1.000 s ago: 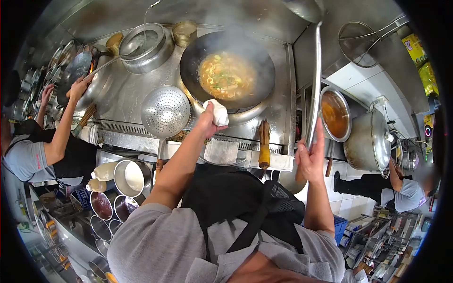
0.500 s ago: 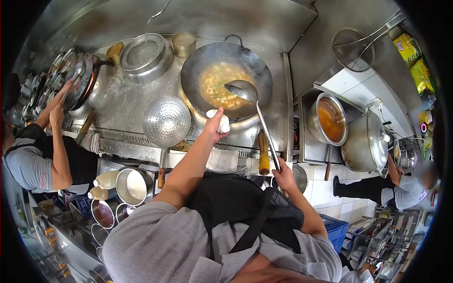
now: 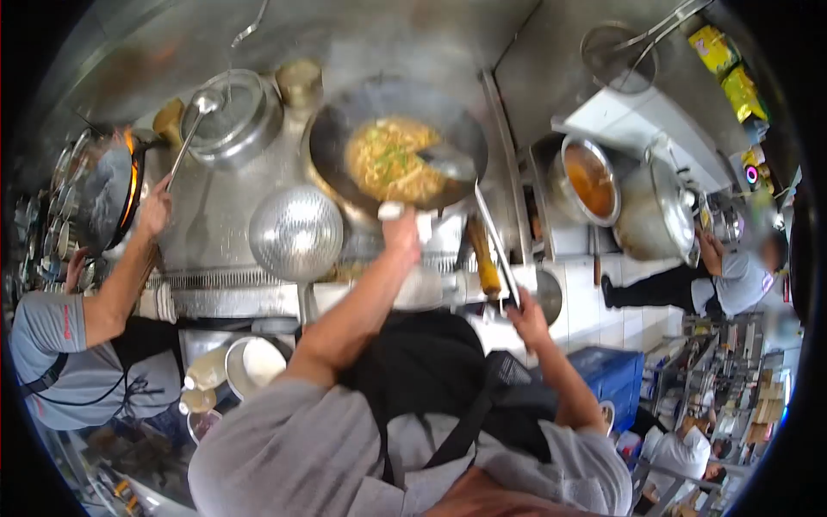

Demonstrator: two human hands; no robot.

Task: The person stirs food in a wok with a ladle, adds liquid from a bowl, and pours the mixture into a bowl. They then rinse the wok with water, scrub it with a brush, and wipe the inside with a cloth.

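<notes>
A black wok (image 3: 334,138) full of yellow noodles and greens steams on the steel range. My left hand (image 3: 401,234) grips its near rim through a white cloth (image 3: 392,210). My right hand (image 3: 526,317) holds the long handle of a steel ladle (image 3: 448,162), whose bowl rests in the noodles on the wok's right side. The picture is blurred by motion.
A perforated skimmer (image 3: 295,233) lies left of the wok. A bamboo brush (image 3: 482,254) sits at the range's front edge. Pots of orange broth (image 3: 590,181) stand to the right. A co-worker on the left (image 3: 86,345) holds a ladle by a flaming wok; another person bends at right (image 3: 732,276).
My right hand swung the ladle down from overhead into the wok. The wok has tilted and shifted under my left hand. The view has swung; the co-worker now holds a ladle.
</notes>
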